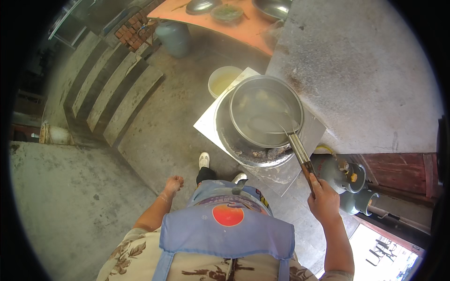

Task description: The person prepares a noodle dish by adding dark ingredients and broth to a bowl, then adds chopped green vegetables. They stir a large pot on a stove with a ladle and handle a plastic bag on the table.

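My right hand (323, 198) is closed round the dark end of a long handle (299, 151), which slants up and left to the pot's near rim. A metal pan or ladle head on it appears to lie in the cloudy liquid; steam blurs its shape. The large metal pot (266, 140) holds this liquid with pale lumps in it and sits on a round stove (225, 140) with a square metal top. Hanging at my left side, my left hand (174, 184) has its fingers curled, and nothing shows in it.
A white bucket (225, 68) with yellowish liquid stands behind the stove. Gas cylinders (337, 172) stand at its right, near a concrete surface (351, 87). An orange table (211, 24) at the top bears metal bowls (203, 6) and a covered dish (227, 13). Concrete steps (130, 102) rise at the left.
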`<action>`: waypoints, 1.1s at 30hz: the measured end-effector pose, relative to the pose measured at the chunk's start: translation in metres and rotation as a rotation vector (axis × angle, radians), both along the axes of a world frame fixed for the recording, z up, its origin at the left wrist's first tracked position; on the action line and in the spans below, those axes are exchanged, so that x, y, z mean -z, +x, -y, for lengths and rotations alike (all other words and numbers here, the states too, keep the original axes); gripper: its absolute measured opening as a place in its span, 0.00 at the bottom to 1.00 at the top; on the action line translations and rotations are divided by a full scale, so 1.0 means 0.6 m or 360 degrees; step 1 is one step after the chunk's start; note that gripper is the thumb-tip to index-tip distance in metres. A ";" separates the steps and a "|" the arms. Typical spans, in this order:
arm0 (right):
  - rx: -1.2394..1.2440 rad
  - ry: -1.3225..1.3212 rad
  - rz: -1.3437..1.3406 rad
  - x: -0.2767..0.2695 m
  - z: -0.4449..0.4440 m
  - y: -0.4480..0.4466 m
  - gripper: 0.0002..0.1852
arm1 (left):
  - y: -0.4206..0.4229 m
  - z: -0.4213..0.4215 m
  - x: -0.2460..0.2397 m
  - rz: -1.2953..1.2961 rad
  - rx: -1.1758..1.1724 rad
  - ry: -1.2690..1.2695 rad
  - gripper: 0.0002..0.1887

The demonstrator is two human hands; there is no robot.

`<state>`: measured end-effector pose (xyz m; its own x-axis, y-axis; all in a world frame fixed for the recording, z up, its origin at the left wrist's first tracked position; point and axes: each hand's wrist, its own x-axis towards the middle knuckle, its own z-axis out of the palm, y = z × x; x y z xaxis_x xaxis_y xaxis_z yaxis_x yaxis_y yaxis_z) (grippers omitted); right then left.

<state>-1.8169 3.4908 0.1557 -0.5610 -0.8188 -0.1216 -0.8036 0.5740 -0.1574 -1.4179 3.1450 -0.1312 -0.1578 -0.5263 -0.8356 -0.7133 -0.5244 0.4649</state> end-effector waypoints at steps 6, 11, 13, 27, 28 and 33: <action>0.0240 -0.0510 0.0228 -0.011 0.010 0.004 0.32 | -0.015 0.004 -0.009 -0.0046 0.0030 -0.0030 0.02; 0.0547 -0.0724 0.0578 0.036 0.037 -0.018 0.32 | -0.029 0.010 -0.015 -0.0057 0.0031 -0.0087 0.02; 0.0724 -0.0736 0.0840 0.055 0.049 -0.026 0.32 | -0.029 0.012 -0.017 -0.0061 0.0037 -0.0102 0.02; 0.1215 -0.0810 0.2342 0.061 0.110 -0.047 0.32 | 0.017 -0.010 0.004 -0.0017 0.0032 -0.0068 0.01; 0.1207 -0.0806 0.2422 0.059 0.113 -0.050 0.32 | 0.016 -0.012 0.005 0.0010 0.0051 -0.0056 0.01; 0.1168 -0.0840 0.2658 0.051 0.104 -0.061 0.30 | 0.007 -0.015 0.010 -0.0074 0.0032 -0.0019 0.02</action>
<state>-1.8533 3.4284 0.1250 -0.3566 -0.6361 -0.6843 0.6814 0.3240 -0.6563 -1.4135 3.1542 -0.1373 -0.2069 -0.5326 -0.8207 -0.7013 -0.5042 0.5040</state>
